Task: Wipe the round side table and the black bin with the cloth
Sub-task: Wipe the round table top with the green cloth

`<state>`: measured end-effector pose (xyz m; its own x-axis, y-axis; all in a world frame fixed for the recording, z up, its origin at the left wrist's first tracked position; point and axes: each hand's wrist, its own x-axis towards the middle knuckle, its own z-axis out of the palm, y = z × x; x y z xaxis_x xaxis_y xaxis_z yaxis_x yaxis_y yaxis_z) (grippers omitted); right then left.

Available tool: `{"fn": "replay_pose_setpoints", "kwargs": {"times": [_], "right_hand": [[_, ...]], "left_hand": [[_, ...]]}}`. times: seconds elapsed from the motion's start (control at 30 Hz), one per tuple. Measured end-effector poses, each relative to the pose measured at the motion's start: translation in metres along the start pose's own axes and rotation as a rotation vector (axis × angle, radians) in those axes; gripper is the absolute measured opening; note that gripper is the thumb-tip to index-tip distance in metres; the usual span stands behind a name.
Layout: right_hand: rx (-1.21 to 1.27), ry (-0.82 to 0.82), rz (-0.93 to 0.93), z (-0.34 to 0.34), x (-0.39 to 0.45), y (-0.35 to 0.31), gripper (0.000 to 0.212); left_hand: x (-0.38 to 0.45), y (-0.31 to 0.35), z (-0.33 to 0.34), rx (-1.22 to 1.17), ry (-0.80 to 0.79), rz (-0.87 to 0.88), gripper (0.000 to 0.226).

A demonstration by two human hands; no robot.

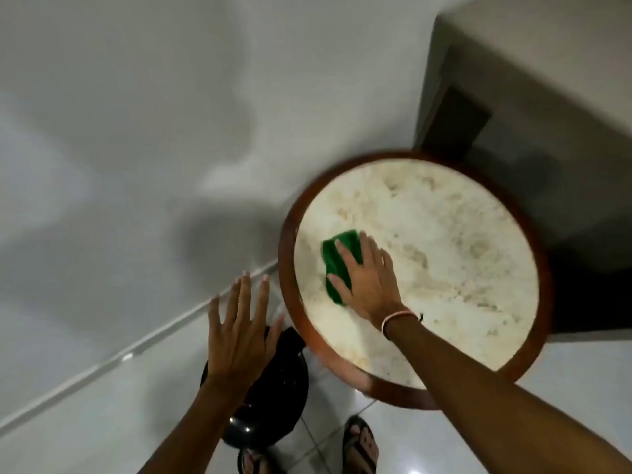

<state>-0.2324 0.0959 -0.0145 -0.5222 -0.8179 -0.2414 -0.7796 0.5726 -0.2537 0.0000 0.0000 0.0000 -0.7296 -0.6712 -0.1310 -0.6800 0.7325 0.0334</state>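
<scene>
Pressing flat on green cloth (338, 265): right hand (367, 280), palm down, fingers spread wide over the fabric, nothing gripped or pinched, cloth pinned between palm and tabletop

Lying on left part of round side table (455, 248), near the rim closest to the wall: the cloth, folded or bunched, partly hidden under the fingers, its far and left edges showing beyond the fingertips

Round side table: pale mottled stone-like top, dark red-brown wooden rim (290, 295) all round; apart from cloth and right hand, top bare; thin pale band (398, 317) with a small dark tag at the right wrist, lying over the tabletop

Hovering in the air left of the table, apart from it: left hand (239, 336), open, fingers stretched wide and pointing away, holding nothing, touching nothing visible

Directly below the left hand, on the floor beside the table rim: black bin (273, 398), glossy, round, partly covered by hand and forearm; black liner or flap (290, 340) sticking up at its far edge; contents not discernible

Also in view: white tiled floor (85, 422); white wall (171, 97) with pale skirting strip along its foot; grey block of furniture (530, 80) behind the table; two sandalled feet (360, 446) at the lower edge, just below bin and table
</scene>
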Motion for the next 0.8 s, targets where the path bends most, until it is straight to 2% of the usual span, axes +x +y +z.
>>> {"fn": "replay_pose_setpoints", "kwargs": {"times": [0.1, 0.2, 0.3, 0.37, 0.47, 0.57, 0.67, 0.73, 0.8], "right_hand": [[0.050, 0.060, 0.080, 0.063, 0.035, 0.006, 0.068], [0.031, 0.254, 0.134, 0.104, 0.048, 0.007, 0.062], [0.017, 0.412, 0.130, 0.120, 0.056, 0.006, 0.055], [0.024, 0.448, 0.110, 0.121, 0.058, 0.006, 0.053], [0.072, 0.440, 0.074, 0.119, 0.055, 0.003, 0.052], [0.154, 0.402, 0.040, 0.108, 0.045, -0.001, 0.052], [0.398, 0.496, -0.045, 0.096, 0.018, -0.024, 0.044], [0.587, 0.579, -0.120, 0.102, -0.016, -0.055, 0.044], [0.752, 0.559, -0.154, 0.124, -0.056, -0.092, 0.046]], "left_hand": [[-0.004, -0.012, 0.094, 0.081, -0.148, 0.016, 0.074], [-0.007, -0.019, 0.167, 0.055, -0.268, 0.047, 0.082], [0.006, -0.021, 0.223, 0.053, -0.346, 0.176, 0.085], [0.018, -0.017, 0.249, 0.049, -0.425, 0.267, 0.079], [0.037, -0.007, 0.276, 0.067, -0.477, 0.312, 0.068], [0.046, -0.006, 0.281, 0.038, -0.451, 0.288, 0.058], [0.029, -0.035, 0.265, -0.074, -0.320, 0.275, 0.045], [0.000, -0.071, 0.257, -0.164, -0.205, 0.191, 0.037], [-0.038, -0.110, 0.250, -0.227, -0.151, 0.055, 0.042]]}}
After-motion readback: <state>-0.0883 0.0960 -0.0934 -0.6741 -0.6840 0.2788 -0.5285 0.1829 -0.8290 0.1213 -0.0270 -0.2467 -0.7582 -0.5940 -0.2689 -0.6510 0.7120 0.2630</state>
